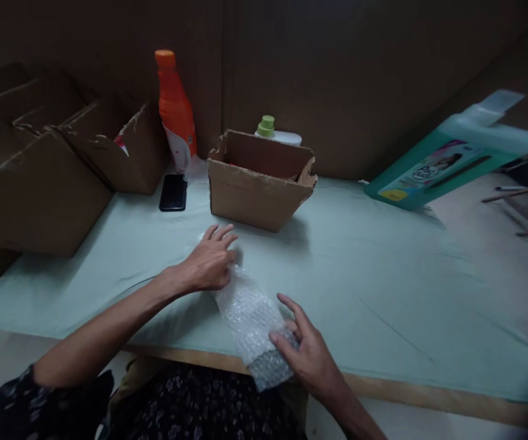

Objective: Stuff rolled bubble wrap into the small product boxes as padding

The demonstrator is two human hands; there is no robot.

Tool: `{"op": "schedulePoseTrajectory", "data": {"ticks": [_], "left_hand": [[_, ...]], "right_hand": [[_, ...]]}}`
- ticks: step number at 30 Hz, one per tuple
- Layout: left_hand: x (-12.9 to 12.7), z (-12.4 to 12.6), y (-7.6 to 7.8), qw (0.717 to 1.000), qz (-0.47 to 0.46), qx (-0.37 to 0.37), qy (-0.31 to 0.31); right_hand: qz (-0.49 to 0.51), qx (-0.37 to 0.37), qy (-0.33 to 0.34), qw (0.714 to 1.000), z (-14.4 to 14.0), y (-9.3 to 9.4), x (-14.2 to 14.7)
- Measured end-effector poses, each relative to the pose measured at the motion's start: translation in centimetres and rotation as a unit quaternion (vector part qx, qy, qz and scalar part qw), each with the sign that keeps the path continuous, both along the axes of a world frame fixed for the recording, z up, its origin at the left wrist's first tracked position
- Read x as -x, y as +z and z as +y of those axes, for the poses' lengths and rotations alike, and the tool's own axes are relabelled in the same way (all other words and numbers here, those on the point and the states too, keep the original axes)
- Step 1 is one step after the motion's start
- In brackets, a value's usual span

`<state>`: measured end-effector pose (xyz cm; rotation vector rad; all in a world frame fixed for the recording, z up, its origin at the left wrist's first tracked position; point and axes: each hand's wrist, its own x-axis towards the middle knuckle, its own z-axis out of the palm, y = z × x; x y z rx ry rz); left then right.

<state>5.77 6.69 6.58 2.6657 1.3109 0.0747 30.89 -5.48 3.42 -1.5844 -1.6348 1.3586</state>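
Whatever lies inside the clear bubble-wrap bundle [251, 327] cannot be made out through the plastic. A white bottle with a green cap [273, 131] is mostly hidden behind the small open brown cardboard box [259, 181]. The teal printed package [451, 160] at far right is blurred, its label unreadable. Large brown cardboard cartons [39, 165] are cut off by the left edge.
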Motion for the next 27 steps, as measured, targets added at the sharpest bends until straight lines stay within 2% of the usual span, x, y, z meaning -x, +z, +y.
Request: {"op": "schedulePoseTrajectory", "data": {"ticks": [2, 5, 8, 10, 13, 16, 17, 19, 21, 23, 25, 26, 27], "left_hand": [[-1.8, 1.1, 0.1, 1.000, 0.007, -0.016, -0.019], [-2.2, 0.7, -1.3, 0.999, -0.034, -0.037, -0.008], [0.7, -3.3, -2.8, 0.991, -0.131, -0.011, 0.000], [3.5, -7.4, -3.0, 0.976, -0.213, 0.040, -0.003], [6.0, -13.6, -2.9, 0.959, -0.257, 0.119, 0.017], [5.0, -17.2, -3.6, 0.948, -0.300, 0.100, 0.026], [4.1, -17.5, -4.1, 0.940, -0.329, 0.084, 0.040], [2.2, -16.9, -5.0, 0.917, -0.378, 0.066, 0.109], [0.8, -15.4, -5.9, 0.896, -0.386, 0.076, 0.205], [0.2, -13.8, -6.4, 0.889, -0.357, 0.100, 0.268], [0.0, -12.7, -6.9, 0.895, -0.326, 0.106, 0.286], [0.0, -12.4, -7.0, 0.902, -0.312, 0.097, 0.282], [0.1, -12.2, -7.2, 0.910, -0.298, 0.081, 0.276]], "right_hand": [[0.094, 0.077, -0.024, 0.992, -1.8, -0.5, 1.0], [0.159, 0.115, -0.063, 0.979, -3.8, -1.3, 2.2], [0.165, 0.130, -0.071, 0.975, -5.1, -1.6, 2.9], [0.169, 0.150, -0.072, 0.971, -5.4, -1.5, 3.1], [0.226, 0.188, -0.112, 0.949, -5.1, -1.1, 3.7], [0.323, 0.223, -0.153, 0.907, -4.3, -0.8, 4.3], [0.346, 0.228, -0.157, 0.896, -4.0, -0.7, 4.5], [0.373, 0.227, -0.152, 0.887, -3.6, -0.6, 4.4], [0.366, 0.196, -0.146, 0.898, -3.6, -0.5, 3.9], [0.301, 0.101, -0.139, 0.938, -3.7, -0.5, 3.1], [0.171, -0.062, -0.091, 0.979, -3.6, -0.6, 2.5], [0.096, -0.154, -0.046, 0.982, -3.4, -0.6, 2.4], [0.023, -0.237, 0.009, 0.971, -2.9, -0.8, 2.4]]}}
